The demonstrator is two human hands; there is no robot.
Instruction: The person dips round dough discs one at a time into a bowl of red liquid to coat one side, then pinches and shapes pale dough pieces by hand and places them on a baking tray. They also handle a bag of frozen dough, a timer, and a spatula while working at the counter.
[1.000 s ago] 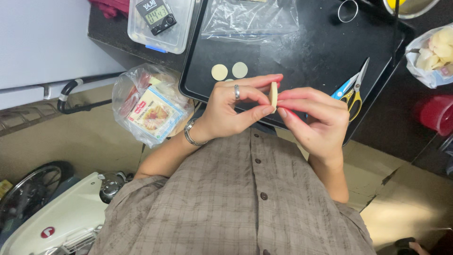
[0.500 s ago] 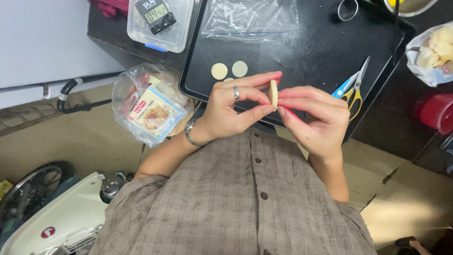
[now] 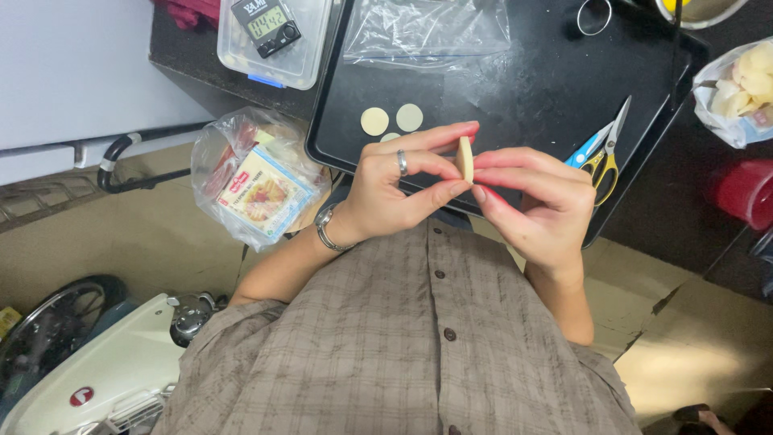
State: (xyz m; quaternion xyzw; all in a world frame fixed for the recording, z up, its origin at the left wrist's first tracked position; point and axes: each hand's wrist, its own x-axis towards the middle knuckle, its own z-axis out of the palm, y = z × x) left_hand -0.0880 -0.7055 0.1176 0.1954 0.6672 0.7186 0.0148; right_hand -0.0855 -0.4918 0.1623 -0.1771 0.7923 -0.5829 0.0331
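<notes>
Left hand (image 3: 394,193) and right hand (image 3: 535,201) both pinch one thin pale disc (image 3: 465,158) edge-on between fingertips. Too much squeeze could crack it. A slip would likely drop it onto the black tray (image 3: 515,89) just beyond the knuckles, near the loose discs (image 3: 392,120).

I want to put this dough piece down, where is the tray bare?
The black tray is bare between the two pale rounds and the scissors, below the clear bag. It is crowded near the rounds and the ring cutter.

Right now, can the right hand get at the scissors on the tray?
Probably yes: the scissors lie uncovered on the black tray just beyond the right hand. But both hands pinch a pale dough disc, so it must let go first.
</notes>
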